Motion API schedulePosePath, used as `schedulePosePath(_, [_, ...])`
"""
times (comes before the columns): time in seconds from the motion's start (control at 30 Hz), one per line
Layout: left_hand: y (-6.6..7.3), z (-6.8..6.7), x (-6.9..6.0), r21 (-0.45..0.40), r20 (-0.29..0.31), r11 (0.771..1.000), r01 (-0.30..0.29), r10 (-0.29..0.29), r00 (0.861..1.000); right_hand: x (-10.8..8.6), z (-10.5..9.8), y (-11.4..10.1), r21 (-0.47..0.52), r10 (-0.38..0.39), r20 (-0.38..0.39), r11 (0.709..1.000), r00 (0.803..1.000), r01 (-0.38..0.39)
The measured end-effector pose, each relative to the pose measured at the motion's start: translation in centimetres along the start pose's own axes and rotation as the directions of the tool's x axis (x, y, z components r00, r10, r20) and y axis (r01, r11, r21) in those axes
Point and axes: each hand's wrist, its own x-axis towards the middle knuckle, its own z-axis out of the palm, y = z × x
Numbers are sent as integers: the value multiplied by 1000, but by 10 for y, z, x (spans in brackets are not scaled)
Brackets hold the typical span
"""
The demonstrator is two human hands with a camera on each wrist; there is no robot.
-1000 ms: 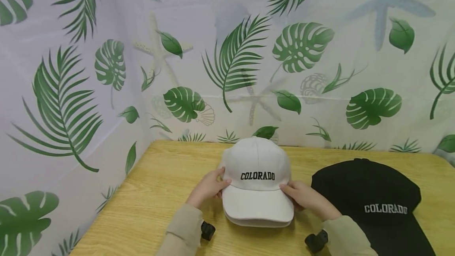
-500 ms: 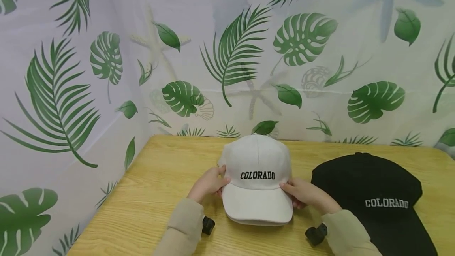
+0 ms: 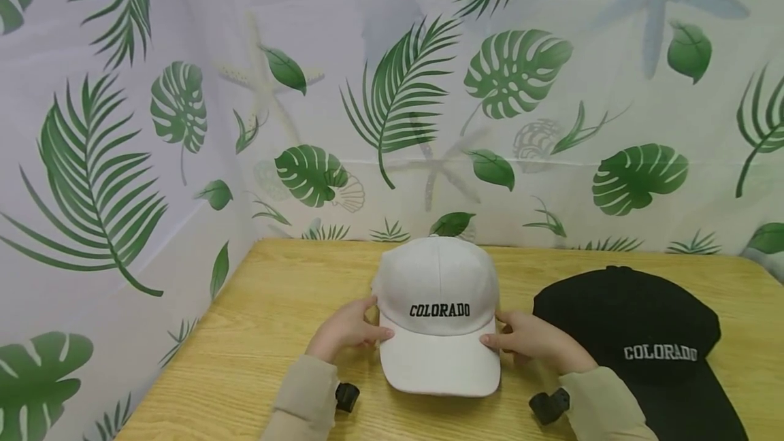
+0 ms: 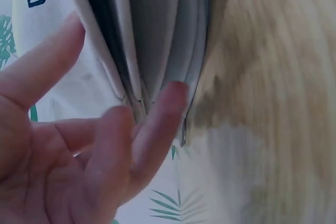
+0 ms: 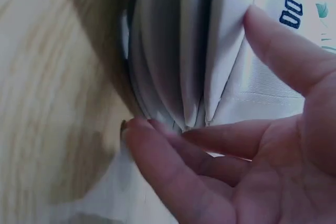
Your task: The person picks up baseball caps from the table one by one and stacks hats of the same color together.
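A white baseball cap (image 3: 439, 363) lettered COLORADO in black is at the middle of the wooden table, brim toward me. Both wrist views show several pale brims layered below its top brim (image 4: 97, 40), so it tops a nested stack. My left hand (image 3: 346, 329) holds the stack's left side, thumb on the top brim and fingers along the layered edges. At the right side my right hand (image 3: 539, 339) does likewise, its thumb on the brim and curled fingertips (image 5: 142, 129) by the lowest edges. Both hands' fingertips are partly hidden in the head view.
A black COLORADO cap (image 3: 625, 312) lies right of the white stack, close behind my right forearm. The wooden table (image 3: 245, 339) meets a leaf-patterned cloth (image 3: 331, 107) at its back and left. A small black device (image 3: 549, 405) is at my right wrist.
Both thumbs have slid a little down from the cap's front onto the brim. The front of the brim has tipped slightly, hiding the underside that showed before. The black cap stays put.
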Motion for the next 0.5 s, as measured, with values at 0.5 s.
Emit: schedulePosePath(0.5, [-2, 0, -7, 41, 27, 999, 6, -7, 1000, 5, 16, -4, 10, -58, -24, 998, 998, 58])
